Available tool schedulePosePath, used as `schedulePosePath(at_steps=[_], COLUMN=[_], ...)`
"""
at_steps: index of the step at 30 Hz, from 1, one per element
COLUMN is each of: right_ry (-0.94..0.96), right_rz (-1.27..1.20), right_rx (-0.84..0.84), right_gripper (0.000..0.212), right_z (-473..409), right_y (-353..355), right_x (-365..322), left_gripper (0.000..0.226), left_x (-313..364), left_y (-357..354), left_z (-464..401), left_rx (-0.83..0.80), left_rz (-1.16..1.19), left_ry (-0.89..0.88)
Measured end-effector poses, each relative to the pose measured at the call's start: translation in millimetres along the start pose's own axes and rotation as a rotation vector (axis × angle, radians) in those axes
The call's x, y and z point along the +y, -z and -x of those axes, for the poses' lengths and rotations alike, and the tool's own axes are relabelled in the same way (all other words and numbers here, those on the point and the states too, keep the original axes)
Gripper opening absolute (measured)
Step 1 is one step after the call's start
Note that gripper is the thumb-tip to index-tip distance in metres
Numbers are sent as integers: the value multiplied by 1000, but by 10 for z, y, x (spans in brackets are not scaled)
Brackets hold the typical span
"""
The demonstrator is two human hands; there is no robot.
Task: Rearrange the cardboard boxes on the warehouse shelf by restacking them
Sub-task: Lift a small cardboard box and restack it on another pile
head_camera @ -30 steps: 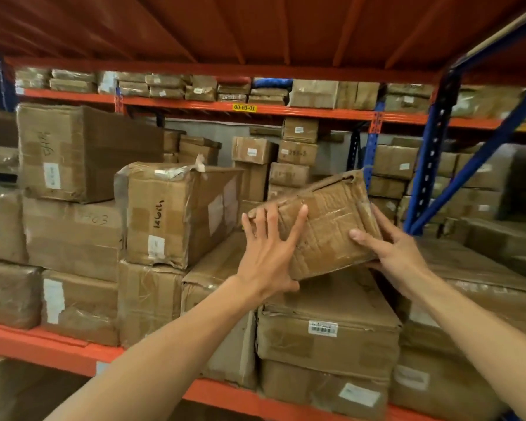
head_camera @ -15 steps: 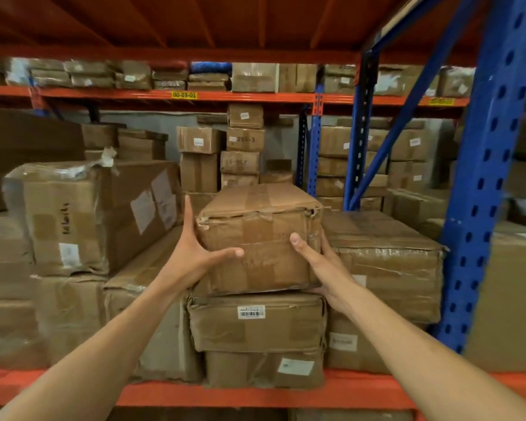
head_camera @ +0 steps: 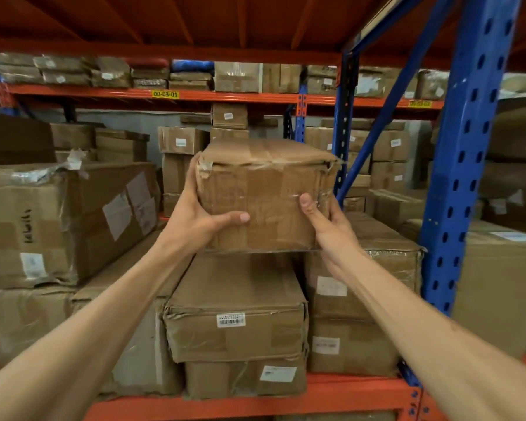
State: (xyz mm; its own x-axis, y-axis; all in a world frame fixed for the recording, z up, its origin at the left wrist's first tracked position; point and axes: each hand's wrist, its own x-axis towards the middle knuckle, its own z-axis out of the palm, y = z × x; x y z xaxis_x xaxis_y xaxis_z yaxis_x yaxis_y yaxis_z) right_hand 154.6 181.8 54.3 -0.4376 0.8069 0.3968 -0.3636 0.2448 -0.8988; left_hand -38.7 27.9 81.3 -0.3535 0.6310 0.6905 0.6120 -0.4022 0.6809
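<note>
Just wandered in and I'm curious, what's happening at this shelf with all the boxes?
A person is restacking cardboard boxes on a warehouse rack. Both bare hands grip one taped box: the left hand on its left side, the right hand on its right. The box is held level above a barcode-labelled box, which sits on another box on the orange shelf beam. Whether it already rests on that stack is hard to tell.

Place: you are in a warehouse.
Racks: tall blue metal posts (head_camera: 468, 165) hold long orange shelf beams (head_camera: 225, 98).
Boxes: brown cardboard boxes (head_camera: 234, 311) are piled everywhere you look.
Tags: a yellow number label (head_camera: 165, 94) sits on one beam.
</note>
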Motion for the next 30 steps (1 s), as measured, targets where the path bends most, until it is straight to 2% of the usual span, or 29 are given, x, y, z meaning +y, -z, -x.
schedulePosePath(at_steps=[2, 5, 8, 10, 12, 15, 17, 19, 22, 24, 30], right_ry=[4, 5, -63, -112, -152, -218, -139, 11, 41, -2, 146], right_rz=[-2, -23, -30, 27, 242, 645, 883, 1141, 1220, 1258, 1507], right_rx=[48, 85, 159, 198, 193, 168, 182, 236, 198, 146, 312], right_gripper=[117, 96, 112, 102, 83, 73, 70, 76, 102, 107, 59], right_z=[-62, -61, -13, 23, 49, 28, 5, 15, 36, -4, -110], right_y=[212, 664, 1150, 1423, 1622, 1757, 1771, 1798, 1956, 2016, 1845], right_x=[-205, -372, -367, -374, -478, -680, -689, -588, -394, -383, -385], left_gripper=[134, 134, 136, 131, 122, 126, 136, 140, 136, 136, 143], left_x=[143, 271, 313, 288, 191, 11, -80, -139, -146, -139, -141], left_y=[-195, -635, -1151, -1454, -1678, -1825, -1871, -1945, -2070, -2106, -2186], left_z=[-161, -324, -417, -420, -384, -289, -246, -213, -217, -238, -119], left_rx=[-20, -89, -149, -192, -191, -193, -218, -176, -105, -95, -61], left_rz=[12, 24, 26, 12, 37, 92, 146, 188, 196, 184, 111], left_ry=[-14, -34, -22, -6, 16, 56, 91, 157, 230, 257, 291])
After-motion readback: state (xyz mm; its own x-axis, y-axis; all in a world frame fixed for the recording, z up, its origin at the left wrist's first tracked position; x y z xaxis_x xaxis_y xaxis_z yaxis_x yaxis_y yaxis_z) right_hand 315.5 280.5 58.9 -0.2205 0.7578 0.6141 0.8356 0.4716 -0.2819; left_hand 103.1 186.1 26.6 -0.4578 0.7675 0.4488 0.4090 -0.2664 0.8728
